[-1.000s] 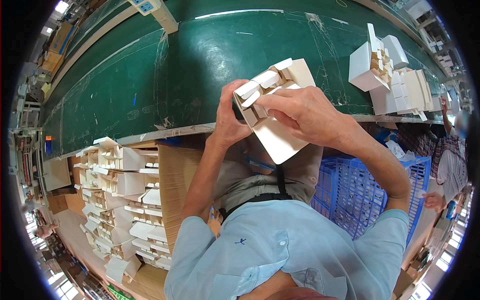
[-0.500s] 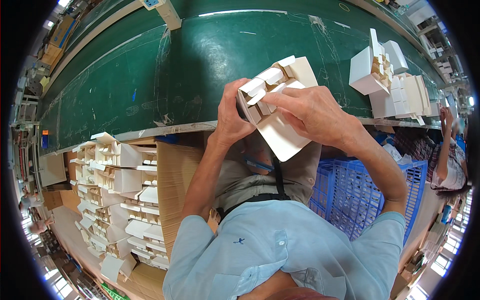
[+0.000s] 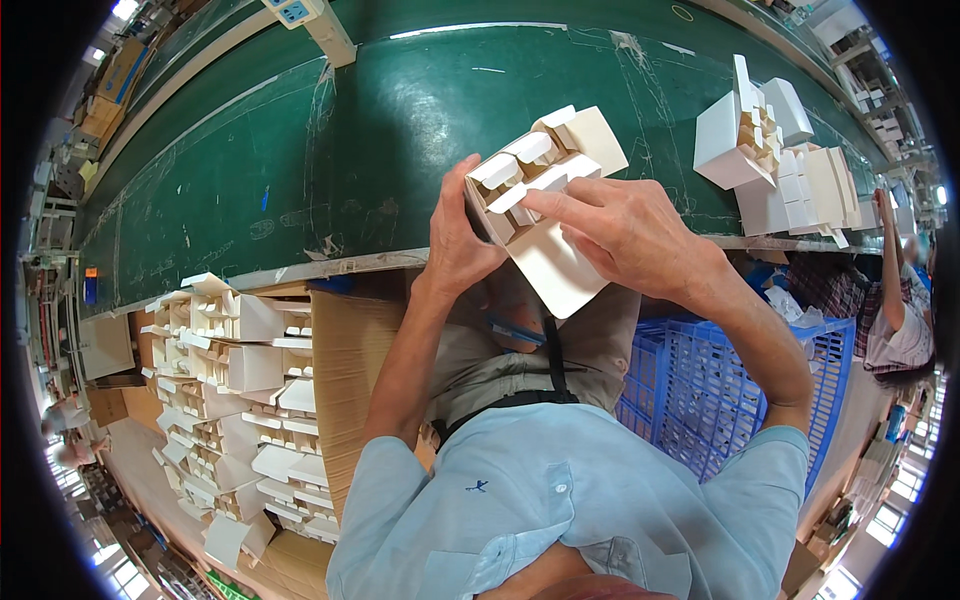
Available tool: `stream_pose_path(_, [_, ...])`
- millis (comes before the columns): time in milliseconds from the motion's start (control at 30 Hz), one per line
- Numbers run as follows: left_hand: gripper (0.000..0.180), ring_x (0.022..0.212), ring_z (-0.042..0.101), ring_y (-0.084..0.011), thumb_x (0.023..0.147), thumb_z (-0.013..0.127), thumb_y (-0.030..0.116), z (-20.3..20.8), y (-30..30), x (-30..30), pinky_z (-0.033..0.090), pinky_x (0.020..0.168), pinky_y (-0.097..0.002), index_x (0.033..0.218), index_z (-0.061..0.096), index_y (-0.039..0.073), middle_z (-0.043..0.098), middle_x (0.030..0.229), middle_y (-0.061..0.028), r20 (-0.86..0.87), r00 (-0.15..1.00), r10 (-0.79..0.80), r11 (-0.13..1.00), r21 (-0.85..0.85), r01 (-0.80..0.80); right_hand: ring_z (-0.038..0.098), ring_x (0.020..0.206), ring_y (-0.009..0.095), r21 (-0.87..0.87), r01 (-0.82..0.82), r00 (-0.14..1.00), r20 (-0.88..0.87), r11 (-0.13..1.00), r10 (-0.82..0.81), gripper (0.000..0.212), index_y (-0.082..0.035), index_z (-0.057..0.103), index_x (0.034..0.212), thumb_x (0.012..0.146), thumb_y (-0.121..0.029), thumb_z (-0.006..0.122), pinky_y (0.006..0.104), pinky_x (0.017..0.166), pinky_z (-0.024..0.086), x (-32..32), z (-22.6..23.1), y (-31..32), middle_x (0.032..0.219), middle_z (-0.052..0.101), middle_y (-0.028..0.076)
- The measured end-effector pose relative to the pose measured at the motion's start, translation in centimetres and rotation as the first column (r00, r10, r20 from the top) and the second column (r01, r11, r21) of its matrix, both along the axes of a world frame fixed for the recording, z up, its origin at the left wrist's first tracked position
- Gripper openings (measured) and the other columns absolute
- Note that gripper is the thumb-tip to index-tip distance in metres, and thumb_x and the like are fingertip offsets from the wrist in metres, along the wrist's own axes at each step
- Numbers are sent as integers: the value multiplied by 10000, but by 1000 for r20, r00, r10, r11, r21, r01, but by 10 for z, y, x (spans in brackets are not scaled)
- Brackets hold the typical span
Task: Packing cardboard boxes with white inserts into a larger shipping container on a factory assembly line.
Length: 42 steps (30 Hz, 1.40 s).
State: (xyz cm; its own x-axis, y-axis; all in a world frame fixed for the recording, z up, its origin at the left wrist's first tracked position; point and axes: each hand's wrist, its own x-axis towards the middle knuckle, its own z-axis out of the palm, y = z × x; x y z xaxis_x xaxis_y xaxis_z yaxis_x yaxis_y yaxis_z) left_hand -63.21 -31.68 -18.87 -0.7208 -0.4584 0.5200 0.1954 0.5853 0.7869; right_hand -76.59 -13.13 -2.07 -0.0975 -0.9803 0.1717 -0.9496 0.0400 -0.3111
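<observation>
An open white cardboard box (image 3: 555, 268) with folded inner dividers (image 3: 535, 178) is held tilted above the near edge of the green table. My left hand (image 3: 462, 230) grips its left side, thumb on one face and the fingers mostly hidden behind it. Over the open top, my right hand (image 3: 635, 225) presses a white flap of the divider with its index finger. The other right fingers are curled beneath that hand, and whether they pinch anything cannot be seen. One long lid flap hangs toward me, and another stands out at the far right end.
Similar white boxes (image 3: 740, 150) stand on the table (image 3: 400, 130) at the right. Left of my legs, a large brown carton (image 3: 355, 370) holds stacked white boxes (image 3: 245, 370). A blue plastic crate (image 3: 720, 390) stands at my right. Another person (image 3: 895, 310) is at the far right.
The box has shifted slightly left, and its divider compartments show more openly. My right index finger stays at the divider flap; my left hand keeps its grip.
</observation>
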Motion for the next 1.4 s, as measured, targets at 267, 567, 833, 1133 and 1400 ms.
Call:
stream_pose_path(267, [1164, 1229, 689, -378, 664, 1036, 237, 6, -3, 1, 569, 1023, -453, 1582, 344, 57, 626, 1389, -216, 13, 1000, 17, 998, -66, -16, 728, 881, 300, -91, 2, 1000, -13, 996, -4, 534, -128, 653, 1385, 865, -67, 753, 428, 744, 598, 3, -8, 14, 1010, 697, 90])
stream_pose_path(567, [1163, 1304, 646, -297, 685, 1028, 316, 8, -12, -5, 485, 1148, -420, 1562, 337, -6, 621, 1418, -167, 126, 991, -33, 941, -330, 73, 673, 978, 285, -219, -12, 999, -36, 976, 4, 163, -57, 703, 990, 855, -60, 795, 402, 840, 570, -2, -23, 30, 1084, 703, 80])
stream_pose_path(833, [1174, 1374, 579, -275, 671, 1032, 261, 14, -3, -4, 456, 1176, -418, 1584, 348, -16, 565, 1470, -175, 145, 983, -113, 989, 115, 97, 645, 1047, 270, -289, -23, 1000, -26, 957, 16, 138, -48, 698, 965, 848, -85, 763, 409, 848, 515, -5, -30, 31, 1087, 670, 87])
stream_pose_path(1133, [1158, 1420, 553, -259, 678, 990, 96, 26, -4, 18, 425, 1226, -394, 1637, 350, -10, 541, 1517, -172, -23, 999, -31, 967, 251, 36, 662, 1066, 292, -274, -9, 1000, -9, 962, 7, 203, -77, 678, 1014, 853, -74, 801, 428, 885, 533, -6, -28, 29, 1117, 675, 80])
stream_pose_path(1400, [1161, 1429, 555, -256, 685, 1006, 116, 19, -9, 16, 414, 1237, -392, 1629, 346, -32, 537, 1546, -172, -35, 998, -55, 969, 237, 62, 655, 1074, 288, -269, -14, 1000, -14, 963, 11, 180, -65, 683, 1003, 858, -80, 788, 424, 879, 528, -5, -27, 26, 1124, 666, 84])
